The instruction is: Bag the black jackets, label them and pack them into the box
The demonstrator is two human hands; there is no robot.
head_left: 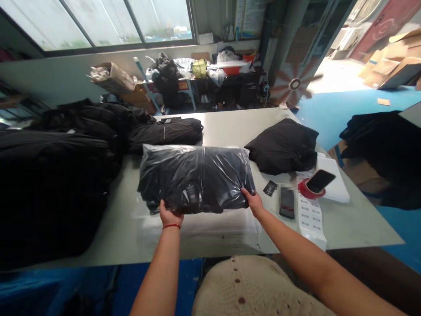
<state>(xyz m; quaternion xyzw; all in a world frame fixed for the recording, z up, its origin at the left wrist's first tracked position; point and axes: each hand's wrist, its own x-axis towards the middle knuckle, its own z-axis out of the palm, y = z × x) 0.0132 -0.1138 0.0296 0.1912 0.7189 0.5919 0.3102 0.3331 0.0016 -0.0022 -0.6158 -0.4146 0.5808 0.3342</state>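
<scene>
A folded black garment in a clear plastic bag (213, 180) is held over the table in front of me. My left hand (170, 215) grips its near edge left of the middle, the thumb on top and the other fingers hidden beneath. My right hand (253, 202) is closed on its near right corner. A white label (190, 193) shows through the plastic. Beneath the bag lies a stack of clear plastic bags (217, 230) on the pale table (358, 228). Just behind, a folded black garment (177, 131) rests on the table.
Black garments (55, 184) are heaped high at the left. To the right are a black garment bundle (284, 145), a black tag (270, 188), a phone (287, 202), a label sheet (311, 215) and a red tape roll (304, 189) with a dark phone (320, 181) leaning on it. A fan (295, 84) stands behind.
</scene>
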